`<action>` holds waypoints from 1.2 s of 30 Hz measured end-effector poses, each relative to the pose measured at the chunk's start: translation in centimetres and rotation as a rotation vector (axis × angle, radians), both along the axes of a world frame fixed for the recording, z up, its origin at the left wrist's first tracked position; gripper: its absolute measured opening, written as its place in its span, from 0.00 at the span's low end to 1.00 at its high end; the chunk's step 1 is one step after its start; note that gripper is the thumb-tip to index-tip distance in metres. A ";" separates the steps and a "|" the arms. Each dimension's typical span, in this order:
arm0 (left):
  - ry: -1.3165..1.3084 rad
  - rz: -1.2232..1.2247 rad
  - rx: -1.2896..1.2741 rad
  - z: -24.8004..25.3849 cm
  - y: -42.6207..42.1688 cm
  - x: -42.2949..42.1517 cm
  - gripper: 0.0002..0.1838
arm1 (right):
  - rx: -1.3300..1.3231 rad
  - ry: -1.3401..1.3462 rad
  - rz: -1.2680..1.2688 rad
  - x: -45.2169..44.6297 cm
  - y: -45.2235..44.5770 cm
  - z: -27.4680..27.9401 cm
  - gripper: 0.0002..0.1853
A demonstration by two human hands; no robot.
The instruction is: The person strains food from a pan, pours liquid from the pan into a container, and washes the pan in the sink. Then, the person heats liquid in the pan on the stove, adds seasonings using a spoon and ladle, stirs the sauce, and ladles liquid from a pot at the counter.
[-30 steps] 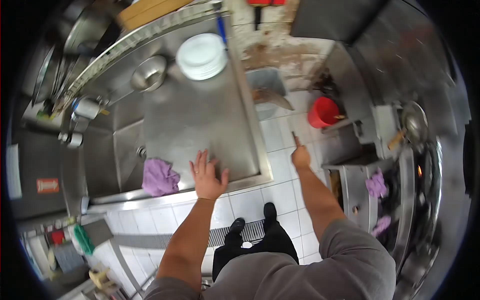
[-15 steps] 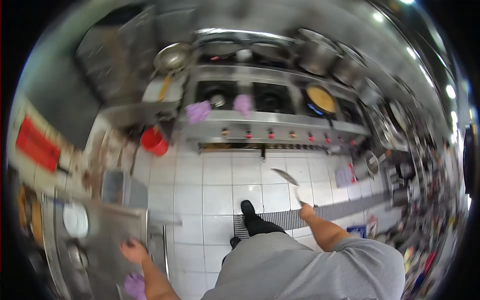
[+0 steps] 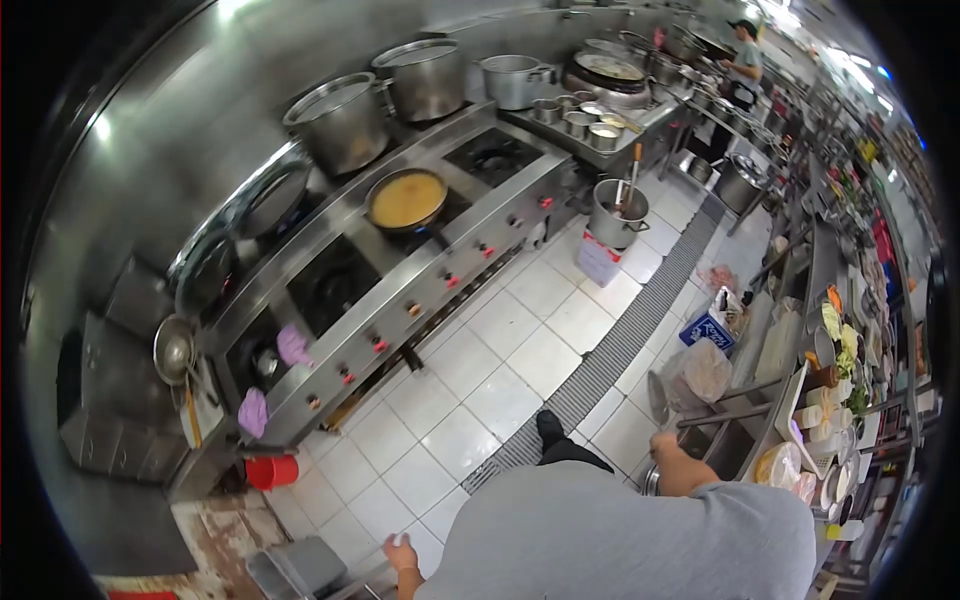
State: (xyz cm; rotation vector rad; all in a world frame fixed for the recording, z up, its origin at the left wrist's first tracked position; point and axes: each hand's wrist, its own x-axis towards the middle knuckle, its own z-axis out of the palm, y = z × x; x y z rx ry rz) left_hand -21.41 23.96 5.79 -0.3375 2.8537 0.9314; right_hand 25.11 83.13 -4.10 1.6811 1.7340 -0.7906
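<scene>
Although its handle is hard to make out, a flat grey utensil (image 3: 657, 397) extends from the curled right hand (image 3: 663, 445), its broad head just beyond the knuckles and over the tiled floor (image 3: 540, 350). The left hand (image 3: 400, 552) hangs at the person's other side with its fingers loosely spread, near a grey bin (image 3: 315, 562). Just beside the utensil's head is a clear plastic bag (image 3: 703, 370), with a blue-and-white package (image 3: 708, 332) behind it. To the right of the right hand runs a crowded tabletop (image 3: 778, 415) carrying containers and greens (image 3: 848, 350). A drain grate (image 3: 640, 310) crosses the floor past the person's black shoe (image 3: 548, 428). Beyond it, a metal pot (image 3: 612, 228) stands on a box (image 3: 598, 262), a wooden-handled tool (image 3: 636, 160) upright inside. Along the far side stretches the stove (image 3: 430, 285), bearing a pan (image 3: 405, 230) of yellow contents and two purple cloths, one (image 3: 294, 345) near the burners and one (image 3: 253, 412) by the corner above a red bucket (image 3: 272, 471). Tall stockpots (image 3: 345, 125) stand behind, and farthest off another person (image 3: 745, 65) stands among pots.
</scene>
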 end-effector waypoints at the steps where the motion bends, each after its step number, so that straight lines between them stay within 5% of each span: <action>1: -0.195 -0.258 -0.011 -1.4 1.2 -0.3 0.23 | 0.053 0.194 -0.760 1.2 0.5 -4.6 0.18; 3: -0.418 -0.550 -0.047 -3.5 4.8 -2.3 0.23 | 0.088 0.288 -0.882 0.6 2.3 -1.1 0.16; 5: -0.534 -1.246 -0.379 -5.0 7.0 -5.5 0.23 | 0.146 0.465 -0.905 -1.9 5.9 2.7 0.17; 6: -0.545 -1.254 -0.379 -4.8 8.9 -5.5 0.23 | 0.151 0.517 -0.853 -2.5 8.4 4.3 0.20; 8: -0.468 -0.843 -0.307 -3.1 12.4 -5.7 0.24 | 0.080 0.567 -0.764 -2.7 14.3 5.0 0.25; 9: -0.562 -0.226 0.169 -4.2 13.8 -5.1 0.23 | 0.109 0.626 -0.875 -3.7 16.7 6.5 0.24; 10: -0.567 -0.227 0.164 -3.6 15.3 -4.7 0.23 | 0.139 0.686 -0.984 -5.7 18.7 9.0 0.23; 14: -0.623 -0.402 0.145 -2.3 19.2 -6.4 0.24 | 0.114 0.895 -1.087 -11.0 25.9 14.2 0.18; 17: -0.574 -0.837 -0.104 -5.6 19.3 -9.6 0.22 | 0.133 1.017 -1.133 -14.5 28.7 17.5 0.17; 21: -0.075 -1.469 -0.353 -7.8 21.9 -12.5 0.21 | 0.169 1.187 -1.193 -19.3 31.2 21.8 0.18; 26: -0.481 -1.219 -0.365 -4.9 31.3 -18.4 0.18 | 0.181 1.252 -1.136 -23.2 37.8 21.5 0.20; 27: -0.190 -1.548 -0.572 -5.1 32.6 -19.5 0.17 | 0.207 1.246 -1.104 -24.2 39.4 21.2 0.19; 29: -0.623 -0.357 0.218 -3.1 36.6 -18.8 0.16 | 0.281 1.238 -1.100 -26.6 43.2 20.6 0.16; 34: -0.427 -0.193 0.262 1.1 42.1 -17.5 0.21 | 0.329 1.145 -1.177 -31.4 54.4 15.7 0.16; 36: -0.437 -0.070 0.283 2.9 44.3 -15.6 0.22 | 0.488 0.964 -1.050 -32.8 58.6 12.2 0.24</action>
